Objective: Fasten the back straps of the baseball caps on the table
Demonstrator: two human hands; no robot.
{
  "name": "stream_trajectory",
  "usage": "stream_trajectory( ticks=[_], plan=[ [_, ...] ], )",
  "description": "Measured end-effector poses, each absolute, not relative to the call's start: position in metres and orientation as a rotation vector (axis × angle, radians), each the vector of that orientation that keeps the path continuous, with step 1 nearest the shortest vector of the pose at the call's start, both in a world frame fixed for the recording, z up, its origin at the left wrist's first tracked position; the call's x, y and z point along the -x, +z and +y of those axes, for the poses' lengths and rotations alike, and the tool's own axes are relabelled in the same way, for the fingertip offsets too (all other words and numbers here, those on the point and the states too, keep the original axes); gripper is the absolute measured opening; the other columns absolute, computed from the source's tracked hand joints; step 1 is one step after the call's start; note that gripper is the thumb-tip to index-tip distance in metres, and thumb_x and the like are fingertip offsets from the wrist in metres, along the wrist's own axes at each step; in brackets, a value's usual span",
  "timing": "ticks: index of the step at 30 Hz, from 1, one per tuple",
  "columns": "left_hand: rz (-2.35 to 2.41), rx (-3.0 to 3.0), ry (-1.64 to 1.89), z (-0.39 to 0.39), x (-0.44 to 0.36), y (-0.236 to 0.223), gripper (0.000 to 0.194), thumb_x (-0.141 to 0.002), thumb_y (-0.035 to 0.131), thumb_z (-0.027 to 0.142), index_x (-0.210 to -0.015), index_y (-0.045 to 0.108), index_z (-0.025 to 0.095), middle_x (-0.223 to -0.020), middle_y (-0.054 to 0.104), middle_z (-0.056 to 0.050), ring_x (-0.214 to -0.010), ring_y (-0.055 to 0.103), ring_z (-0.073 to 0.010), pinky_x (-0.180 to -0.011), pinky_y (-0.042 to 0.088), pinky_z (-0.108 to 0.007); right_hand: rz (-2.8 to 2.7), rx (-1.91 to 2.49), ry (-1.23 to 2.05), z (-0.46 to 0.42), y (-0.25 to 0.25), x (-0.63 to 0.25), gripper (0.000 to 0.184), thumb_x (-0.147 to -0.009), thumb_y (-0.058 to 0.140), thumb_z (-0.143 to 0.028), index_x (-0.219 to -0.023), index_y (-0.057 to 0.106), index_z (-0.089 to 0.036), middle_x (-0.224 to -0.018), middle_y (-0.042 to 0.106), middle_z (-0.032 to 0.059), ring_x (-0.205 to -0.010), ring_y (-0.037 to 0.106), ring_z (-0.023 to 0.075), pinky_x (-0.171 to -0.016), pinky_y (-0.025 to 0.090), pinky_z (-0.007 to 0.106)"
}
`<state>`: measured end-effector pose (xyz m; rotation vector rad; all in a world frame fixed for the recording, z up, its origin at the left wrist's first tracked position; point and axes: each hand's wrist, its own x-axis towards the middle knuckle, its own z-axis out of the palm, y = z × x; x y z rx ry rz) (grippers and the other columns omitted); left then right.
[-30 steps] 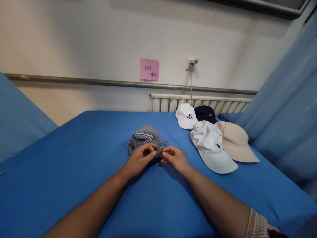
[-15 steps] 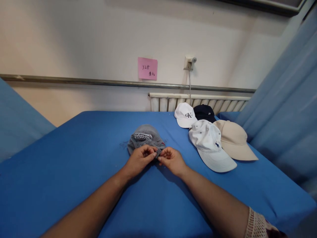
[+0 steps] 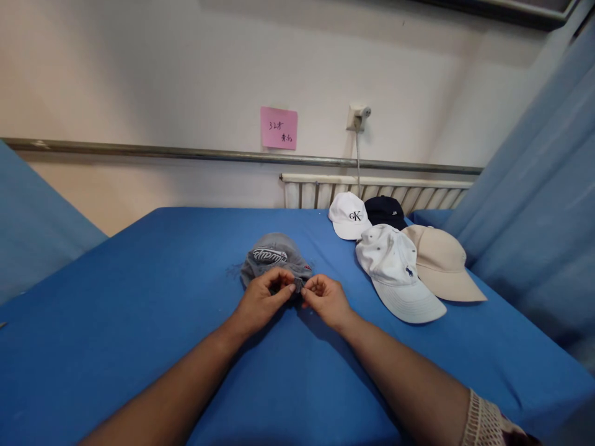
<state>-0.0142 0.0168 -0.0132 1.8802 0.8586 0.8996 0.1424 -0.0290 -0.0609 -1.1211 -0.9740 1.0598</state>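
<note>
A grey cap (image 3: 273,255) with white lettering lies in the middle of the blue-covered table (image 3: 139,297). My left hand (image 3: 260,300) pinches the cap's rear strap at its near edge, fingers curled. My right hand (image 3: 326,299) pinches the same strap from the right, so the two sets of fingertips almost meet. The part of the strap between the fingers is mostly hidden.
A white cap with a logo (image 3: 348,215), a dark navy cap (image 3: 385,212), a white cap with a small emblem (image 3: 397,272) and a beige cap (image 3: 439,263) sit at the back right. Blue curtains hang at the right (image 3: 534,204) and left (image 3: 32,229). A radiator (image 3: 372,191) runs along the wall.
Both hands stay pinched on the grey cap's strap; the fingertips have shifted only slightly. The view has moved a little.
</note>
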Motion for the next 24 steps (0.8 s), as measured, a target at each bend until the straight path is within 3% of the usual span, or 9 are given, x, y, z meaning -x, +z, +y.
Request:
stream_trajectory(
  ticks=[7,15,24],
  plan=[
    [0.804,-2.089,0.81,0.012,0.015,0.0,0.02,-0.083,0.058,0.032,-0.07,0.064,0.019,-0.107,0.065,-0.01,-0.111,0.057,-0.0247,-0.098,0.044,-0.041,-0.978,1.088,1.06,-0.03,-0.061,-0.142,0.03,-0.064,0.078,-0.04,-0.07,0.057,-0.02,-0.053,0.06,-0.0038,-0.048,0.058,0.0126,-0.047,0.042,0.023],
    [0.973,-2.175,0.877,0.014,0.012,-0.011,0.016,-0.078,0.058,0.027,-0.064,0.056,0.019,-0.099,0.068,-0.008,-0.095,0.063,-0.0226,-0.087,0.048,-0.039,-1.001,1.103,1.052,-0.031,-0.062,-0.139,0.026,-0.067,0.076,-0.038,-0.071,0.057,-0.02,-0.055,0.059,-0.0038,-0.05,0.06,0.013,-0.048,0.043,0.023],
    [1.077,-2.266,0.879,0.011,0.011,-0.01,0.015,-0.077,0.055,0.024,-0.063,0.051,0.02,-0.095,0.067,-0.007,-0.09,0.064,-0.0221,-0.081,0.048,-0.037,-1.169,1.207,0.933,-0.032,-0.068,-0.142,0.012,-0.076,0.065,-0.031,-0.076,0.06,-0.02,-0.06,0.065,-0.0023,-0.056,0.063,0.0142,-0.052,0.044,0.023]
  ],
)
